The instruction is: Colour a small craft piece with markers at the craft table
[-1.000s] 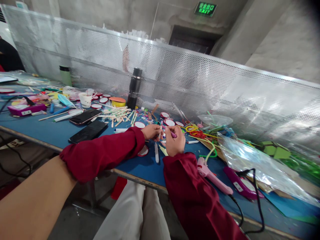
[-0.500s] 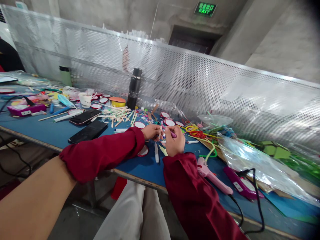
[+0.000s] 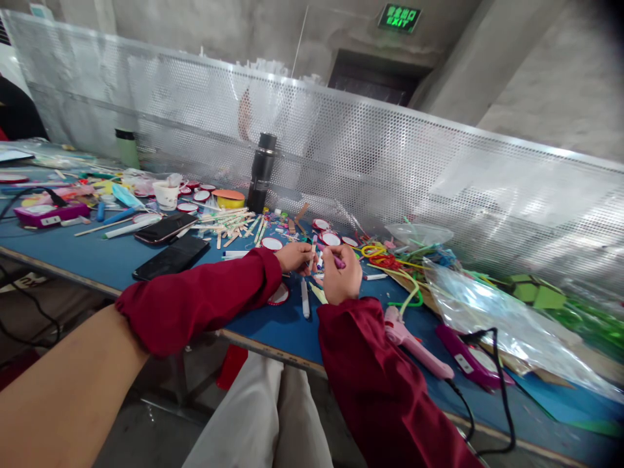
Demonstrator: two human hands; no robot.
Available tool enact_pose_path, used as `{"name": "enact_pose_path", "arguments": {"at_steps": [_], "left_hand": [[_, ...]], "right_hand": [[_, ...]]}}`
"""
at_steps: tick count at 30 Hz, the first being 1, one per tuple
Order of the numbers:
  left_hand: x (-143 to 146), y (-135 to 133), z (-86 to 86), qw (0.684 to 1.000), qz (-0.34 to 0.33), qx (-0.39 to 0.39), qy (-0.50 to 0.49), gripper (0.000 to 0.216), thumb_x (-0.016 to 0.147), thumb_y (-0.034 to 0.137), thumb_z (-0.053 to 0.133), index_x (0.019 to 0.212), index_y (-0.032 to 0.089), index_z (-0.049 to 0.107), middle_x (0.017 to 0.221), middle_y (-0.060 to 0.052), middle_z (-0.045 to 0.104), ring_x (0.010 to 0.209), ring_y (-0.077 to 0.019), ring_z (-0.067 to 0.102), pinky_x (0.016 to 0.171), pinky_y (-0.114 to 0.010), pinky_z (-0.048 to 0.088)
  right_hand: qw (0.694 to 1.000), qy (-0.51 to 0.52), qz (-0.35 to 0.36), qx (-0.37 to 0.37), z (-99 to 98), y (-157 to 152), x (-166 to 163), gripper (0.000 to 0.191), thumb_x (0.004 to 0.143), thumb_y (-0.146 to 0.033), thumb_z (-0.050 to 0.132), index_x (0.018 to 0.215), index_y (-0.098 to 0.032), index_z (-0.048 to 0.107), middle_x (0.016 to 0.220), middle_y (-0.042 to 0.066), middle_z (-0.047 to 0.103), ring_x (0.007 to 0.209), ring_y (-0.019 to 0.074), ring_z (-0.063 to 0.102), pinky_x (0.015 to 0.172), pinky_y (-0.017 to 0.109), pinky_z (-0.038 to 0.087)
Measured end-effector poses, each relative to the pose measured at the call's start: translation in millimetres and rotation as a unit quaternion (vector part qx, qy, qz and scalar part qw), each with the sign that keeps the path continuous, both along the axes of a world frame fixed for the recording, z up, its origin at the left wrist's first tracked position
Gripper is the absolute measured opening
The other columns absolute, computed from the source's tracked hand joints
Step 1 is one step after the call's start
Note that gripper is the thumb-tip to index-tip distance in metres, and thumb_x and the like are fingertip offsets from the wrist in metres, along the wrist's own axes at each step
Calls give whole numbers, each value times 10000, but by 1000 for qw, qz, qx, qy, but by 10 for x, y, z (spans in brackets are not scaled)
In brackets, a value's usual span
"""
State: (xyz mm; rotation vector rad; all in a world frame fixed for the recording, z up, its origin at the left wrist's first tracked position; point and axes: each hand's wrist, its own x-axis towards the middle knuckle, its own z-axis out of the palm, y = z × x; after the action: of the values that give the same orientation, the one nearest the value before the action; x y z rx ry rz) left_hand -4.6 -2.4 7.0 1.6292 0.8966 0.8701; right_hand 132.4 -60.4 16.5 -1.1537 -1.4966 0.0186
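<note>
While my left hand point(image 3: 294, 257) pinches the stick point(image 3: 313, 249) at frame centre and my right hand point(image 3: 342, 278) curls round the pen point(image 3: 338, 262), I should brace the stick firmly, guiding the pen lightly.

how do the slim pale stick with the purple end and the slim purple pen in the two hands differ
Colour: the slim pale stick with the purple end is mostly pale; the slim purple pen looks purple wherever it shows. Pose: the stick stands nearly upright; the pen slants. Hold: the stick is in the bare left hand, the pen in the bare right hand. Both are held over the blue table.
</note>
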Motion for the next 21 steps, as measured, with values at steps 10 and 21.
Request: {"name": "enact_pose_path", "arguments": {"at_steps": [10, 21], "left_hand": [[6, -14, 7, 1000, 3, 0, -4, 183, 949, 247, 430, 855, 143, 547, 743, -16, 659, 551, -82, 598, 573, -196, 514], [4, 10, -14, 1000, 0, 3, -3, 196, 945, 244, 421, 839, 142, 551, 731, -19, 651, 544, -99, 599, 592, -240, 529]], "right_hand": [[1000, -5, 2, -1, -7, 9, 12, 206, 866, -400, 560, 832, -209, 631, 781, 8, 655, 706, 155, 566, 651, 268, 396], [1000, -6, 10, -15, -10, 15, 11, 210, 869, -405, 559, 843, -212, 637, 768, 3, 661, 687, 151, 571, 645, 265, 398]]}}
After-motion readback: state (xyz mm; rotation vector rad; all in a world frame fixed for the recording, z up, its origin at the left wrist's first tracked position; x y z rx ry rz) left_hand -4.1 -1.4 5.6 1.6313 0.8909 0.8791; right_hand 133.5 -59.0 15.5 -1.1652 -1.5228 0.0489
